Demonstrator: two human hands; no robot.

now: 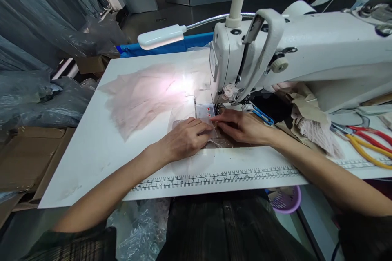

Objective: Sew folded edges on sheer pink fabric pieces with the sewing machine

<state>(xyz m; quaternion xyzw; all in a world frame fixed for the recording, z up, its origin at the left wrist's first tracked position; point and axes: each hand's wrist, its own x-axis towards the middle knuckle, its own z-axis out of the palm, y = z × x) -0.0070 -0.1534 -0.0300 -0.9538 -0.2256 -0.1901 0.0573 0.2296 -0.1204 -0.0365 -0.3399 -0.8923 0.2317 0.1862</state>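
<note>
At the far left, flattened brown cardboard boxes (27, 159) lie beside the white sewing surface (92, 159); what they hold cannot be told. On the surface, a heap of thin pale-pink fabric pieces (137, 98) spreads under the glare of a white gooseneck lamp (161, 36).

Further right, the left hand (185, 138) lies palm down, fingers extended and close together, pressing flat on a small sheer, nearly transparent fabric piece (211, 143) — not gripping it. The piece sits just in front of the needle area of the white industrial sewing machine (275, 53), its far edge touching the metal needle plate (204, 112). The right hand (241, 126) rests on the same piece from the other side, fingers pointing left toward the needle, fingertips pinching or pressing its edge; which of the two cannot be told. The two hands nearly touch over the fabric.

A printed ruler strip (214, 177) runs along the near edge of the surface. Below that edge, a small purple plastic basket (286, 200) shows — its contents are unclear. At the far right lie scissors with red and yellow handles (367, 140).
</note>
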